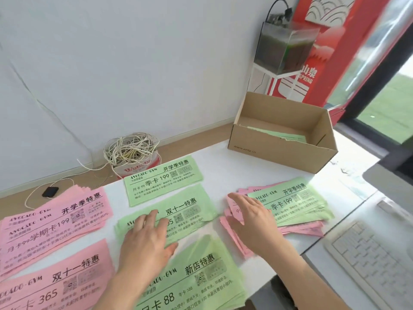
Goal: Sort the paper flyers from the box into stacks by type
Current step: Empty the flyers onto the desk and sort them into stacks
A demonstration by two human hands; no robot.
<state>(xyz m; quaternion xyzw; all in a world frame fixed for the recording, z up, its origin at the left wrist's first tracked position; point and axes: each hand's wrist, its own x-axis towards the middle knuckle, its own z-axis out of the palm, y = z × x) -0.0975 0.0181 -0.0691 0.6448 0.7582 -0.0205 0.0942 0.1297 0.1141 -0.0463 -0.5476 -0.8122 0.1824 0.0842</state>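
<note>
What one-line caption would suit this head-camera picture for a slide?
Left hand presses a green flyer stack while right hand reaches the mixed pile; cardboard box beyond.

Bare white table (223, 157) is left between the cardboard box (282, 139) and the green stacks, so a hand could be passed there. The box's open top is unobstructed. Right side is blocked by a keyboard (375, 260). Left and near areas are covered by pink stacks (53, 220), with narrow white strips left between piles. A cord tangle (131, 151) is crowded against the far edge.
</note>
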